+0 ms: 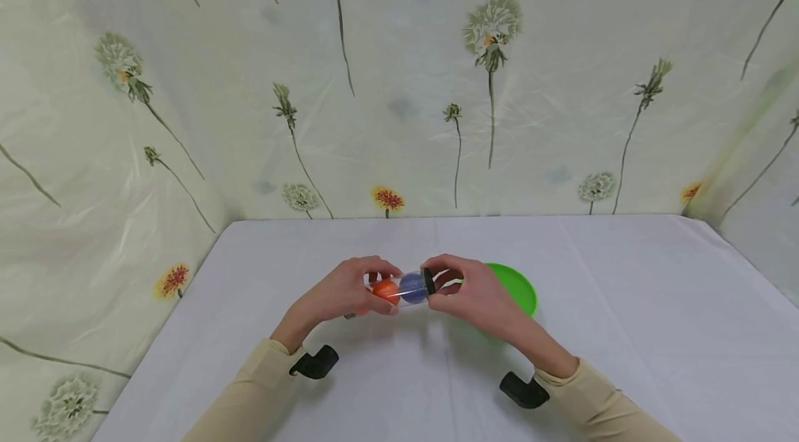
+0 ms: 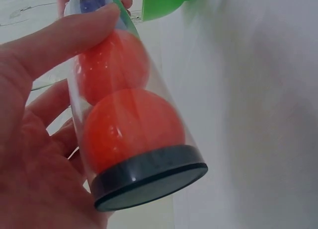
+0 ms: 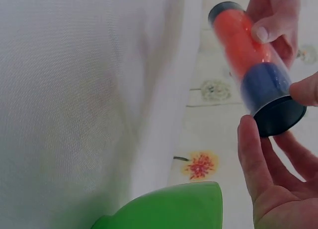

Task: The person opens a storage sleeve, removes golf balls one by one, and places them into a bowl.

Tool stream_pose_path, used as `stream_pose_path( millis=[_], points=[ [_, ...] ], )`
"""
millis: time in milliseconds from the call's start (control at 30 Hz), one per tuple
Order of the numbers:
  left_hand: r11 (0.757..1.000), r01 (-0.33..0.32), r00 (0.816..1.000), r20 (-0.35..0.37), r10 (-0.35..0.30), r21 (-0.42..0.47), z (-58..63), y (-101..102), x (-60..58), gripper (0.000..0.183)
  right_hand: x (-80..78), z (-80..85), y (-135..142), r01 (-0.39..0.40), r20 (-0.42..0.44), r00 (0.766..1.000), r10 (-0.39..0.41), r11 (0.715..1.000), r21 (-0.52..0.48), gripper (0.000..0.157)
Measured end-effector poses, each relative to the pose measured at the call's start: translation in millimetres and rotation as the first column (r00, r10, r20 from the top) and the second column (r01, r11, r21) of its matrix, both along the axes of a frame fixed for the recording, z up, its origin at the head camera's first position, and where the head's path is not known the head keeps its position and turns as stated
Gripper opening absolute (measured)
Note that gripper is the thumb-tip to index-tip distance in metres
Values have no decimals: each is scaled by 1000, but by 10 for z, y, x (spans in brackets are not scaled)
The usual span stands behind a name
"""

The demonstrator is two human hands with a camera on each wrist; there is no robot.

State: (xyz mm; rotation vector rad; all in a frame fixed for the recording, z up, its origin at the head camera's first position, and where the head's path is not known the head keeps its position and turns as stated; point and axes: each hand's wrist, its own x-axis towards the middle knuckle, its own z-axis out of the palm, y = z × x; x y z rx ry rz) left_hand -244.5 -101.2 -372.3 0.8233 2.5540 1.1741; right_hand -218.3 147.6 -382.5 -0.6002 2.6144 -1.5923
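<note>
A clear plastic tube [image 2: 164, 107] with black caps lies tilted between my two hands, raised off the table. Inside it sit two orange balls [image 2: 131, 129] and one blue ball [image 1: 412, 288], in a row. My left hand [image 1: 343, 293] grips the tube around the orange end, thumb on the near side. With its thumb and fingertips, my right hand [image 1: 477, 296] pinches the black cap [image 3: 279, 117] at the blue end. In the right wrist view this cap appears still on the tube. The other black cap [image 2: 149, 174] closes the orange end.
A green bowl [image 1: 517, 287] stands on the table just behind my right hand, which partly hides it. White cloth covers the table [image 1: 624, 289]. Behind the table hangs a flower-patterned sheet [image 1: 399, 143]. Each wrist carries a black mount [image 1: 317, 361].
</note>
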Motion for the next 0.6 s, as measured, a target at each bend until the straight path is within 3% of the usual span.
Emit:
stream_pose_path(
  millis=[233, 467, 600],
  points=[
    [1000, 10, 1000, 27, -10, 12, 31, -39, 21, 41, 22, 15, 46, 83, 6, 997, -82, 995, -56, 24],
    [999, -27, 999, 35, 26, 19, 26, -67, 39, 40, 80, 46, 85, -45, 23, 999, 46, 998, -45, 38],
    [1000, -17, 1000, 24, 17, 15, 14, -68, 28, 40, 73, 29, 70, -71, 20, 997, 71, 997, -31, 45]
  ],
)
